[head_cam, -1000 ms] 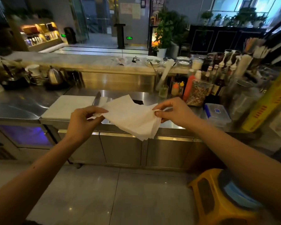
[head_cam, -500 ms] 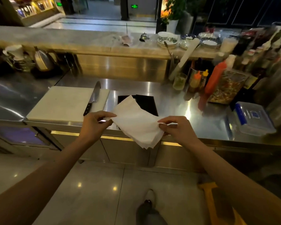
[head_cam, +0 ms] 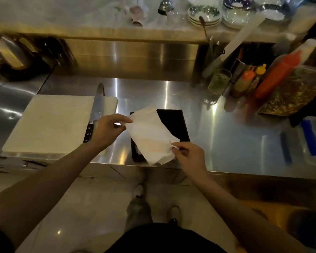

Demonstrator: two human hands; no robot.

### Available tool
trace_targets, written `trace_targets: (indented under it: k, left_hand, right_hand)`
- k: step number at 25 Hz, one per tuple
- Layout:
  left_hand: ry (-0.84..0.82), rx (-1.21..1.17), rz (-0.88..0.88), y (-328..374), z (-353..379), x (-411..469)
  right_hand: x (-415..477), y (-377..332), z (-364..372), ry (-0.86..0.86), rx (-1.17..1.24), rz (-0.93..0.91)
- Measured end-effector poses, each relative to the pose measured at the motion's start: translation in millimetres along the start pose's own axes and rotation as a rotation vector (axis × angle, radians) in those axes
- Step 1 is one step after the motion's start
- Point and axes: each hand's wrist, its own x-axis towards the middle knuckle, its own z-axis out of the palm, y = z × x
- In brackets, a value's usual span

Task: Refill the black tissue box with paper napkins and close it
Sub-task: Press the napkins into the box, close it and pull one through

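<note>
A white paper napkin (head_cam: 150, 135) is stretched between both hands just above the black tissue box (head_cam: 175, 124), which lies on the steel counter near its front edge. My left hand (head_cam: 108, 130) pinches the napkin's upper left corner. My right hand (head_cam: 190, 157) pinches its lower right corner. The napkin hides most of the box's left half and whatever is inside it; only the dark right part and a strip of the left wall show.
A white cutting board (head_cam: 58, 125) with a large knife (head_cam: 95, 112) lies left of the box. Sauce bottles (head_cam: 277, 75), a glass (head_cam: 219, 81) and a bag of dried goods (head_cam: 295, 92) crowd the back right. A clear lidded container (head_cam: 310, 139) sits at the right edge.
My view has tilted down and closer to the counter. Both hands have carried the napkin forward and lower, from in front of the counter to over the black box.
</note>
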Motion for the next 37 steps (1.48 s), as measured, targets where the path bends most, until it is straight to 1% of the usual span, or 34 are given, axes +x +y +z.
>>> trace_targets:
  k: [3, 6, 8, 10, 13, 15, 18, 21, 23, 25, 26, 27, 28, 29, 30, 31, 32, 33, 35, 37]
  left_hand:
    - [-0.137, -0.023, 0.035, -41.3, 2.0, 44.0]
    - [-0.253, -0.026, 0.184, -74.6, 10.0, 79.4]
    - [-0.328, -0.053, 0.253, -96.1, 16.2, 101.5]
    - [-0.402, -0.055, 0.268, -109.5, 24.5, 113.1]
    - [-0.496, -0.051, 0.29, -122.8, 31.7, 125.8]
    - [-0.519, -0.033, 0.328, -126.0, 34.8, 128.9]
    - [-0.553, -0.012, 0.368, -128.5, 35.7, 131.4]
    - [-0.534, 0.026, 0.387, -126.8, 33.0, 129.8]
    - [-0.485, 0.052, 0.342, -122.6, 27.2, 125.3]
    - [-0.381, 0.088, 0.299, -115.7, 20.8, 113.5]
    - [-0.333, 0.124, 0.305, -110.1, 19.6, 104.2]
    - [-0.305, 0.17, 0.325, -102.4, 21.0, 93.8]
    - [-0.311, 0.219, 0.341, -92.8, 26.1, 84.2]
    - [-0.361, 0.27, 0.338, -83.1, 35.4, 76.3]
    - [-0.444, 0.325, 0.311, -74.7, 48.2, 70.1]
    - [-0.525, 0.381, 0.277, -68.6, 62.9, 64.5]
    - [-0.568, 0.43, 0.253, -65.9, 78.5, 59.4]
    - [-0.577, 0.465, 0.241, -65.7, 92.1, 56.6]
    - [-0.559, 0.494, 0.215, -68.8, 110.8, 56.1]
    - [-0.533, 0.51, 0.203, -74.8, 122.1, 56.7]
  right_hand:
    - [9.2, 5.1, 34.1, 0.087, -0.047, 0.053]
    - [11.4, 3.2, 64.6, 0.181, -0.066, 0.152]
    - [16.4, 2.0, 84.0, 0.248, -0.107, 0.214]
    - [16.7, -0.7, 95.0, 0.288, -0.134, 0.279]
    - [18.8, -1.9, 107.4, 0.318, -0.195, 0.327]
    - [20.7, -5.1, 111.2, 0.305, -0.26, 0.304]
    - [26.4, -8.1, 114.6, 0.234, -0.322, 0.297]
    - [31.0, -10.0, 116.0, 0.162, -0.396, 0.293]
    - [33.0, -12.6, 115.1, 0.098, -0.437, 0.317]
    - [33.9, -15.9, 110.6, 0.016, -0.49, 0.34]
    - [34.2, -19.6, 107.2, 0.001, -0.527, 0.315]
    - [36.3, -23.8, 103.3, 0.016, -0.576, 0.247]
    - [41.0, -27.7, 99.2, 0.04, -0.632, 0.153]
    - [48.5, -30.4, 95.8, 0.062, -0.678, 0.053]
    - [58.3, -31.5, 93.6, 0.071, -0.702, -0.027]
    - [68.5, -31.7, 92.4, 0.062, -0.692, -0.059]
    - [78.0, -30.6, 92.4, 0.058, -0.655, -0.044]
    - [86.5, -28.2, 92.1, 0.071, -0.606, -0.005]
    - [97.9, -17.9, 88.2, 0.116, -0.554, 0.07]
    - [100.7, -5.5, 81.5, 0.113, -0.581, 0.117]
